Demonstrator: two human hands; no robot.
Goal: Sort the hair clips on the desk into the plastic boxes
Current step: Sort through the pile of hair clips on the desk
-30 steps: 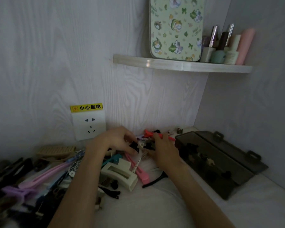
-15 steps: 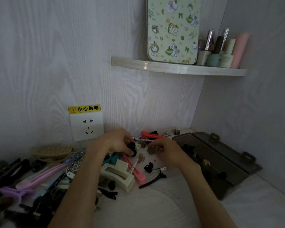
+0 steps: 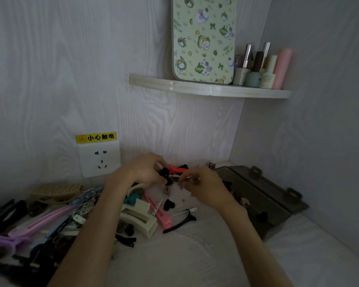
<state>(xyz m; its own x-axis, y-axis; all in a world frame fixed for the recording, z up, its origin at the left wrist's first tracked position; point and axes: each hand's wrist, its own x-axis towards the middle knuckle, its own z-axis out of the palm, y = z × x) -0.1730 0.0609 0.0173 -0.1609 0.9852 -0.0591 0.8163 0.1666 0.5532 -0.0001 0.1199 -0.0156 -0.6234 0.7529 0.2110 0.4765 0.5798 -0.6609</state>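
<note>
Black mini claw clip [image 3: 164, 172] sat pinched in left hand [image 3: 145, 170] fingertips; right hand [image 3: 203, 186], curled, contents blurred, lay nearer the open smoky plastic box [image 3: 278, 212] rightward.

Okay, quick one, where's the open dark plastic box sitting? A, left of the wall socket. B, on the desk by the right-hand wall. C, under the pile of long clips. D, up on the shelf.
B: the dark plastic box lies open on the desk beside the right-hand wall, just past the right hand.
</note>
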